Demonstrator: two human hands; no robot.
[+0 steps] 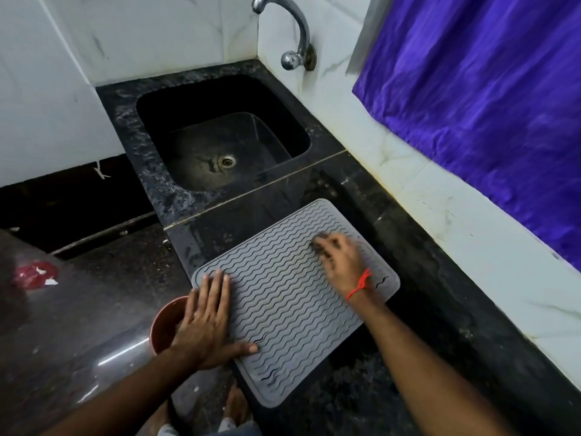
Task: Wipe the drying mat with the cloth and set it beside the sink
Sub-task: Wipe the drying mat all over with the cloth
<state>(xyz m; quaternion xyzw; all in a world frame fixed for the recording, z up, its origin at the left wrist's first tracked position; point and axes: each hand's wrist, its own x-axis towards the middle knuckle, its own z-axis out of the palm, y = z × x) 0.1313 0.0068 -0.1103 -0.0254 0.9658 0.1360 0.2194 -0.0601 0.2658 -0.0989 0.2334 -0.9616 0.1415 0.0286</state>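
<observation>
A grey drying mat [292, 297] with wavy ridges lies flat on the black counter, just in front of the sink [220, 143]. My left hand [207, 319] presses flat on the mat's left edge, fingers spread. My right hand [341, 258], blurred with motion and wearing a red wrist thread, is closed over a small dark cloth [317, 242] on the mat's far right part. Most of the cloth is hidden under the fingers.
A reddish-brown bowl [165, 322] sits partly under my left wrist, past the counter's left edge. A chrome tap [295, 42] juts from the tiled wall above the sink. A purple curtain [487, 105] hangs at the right. A red scrap [34, 273] lies low left.
</observation>
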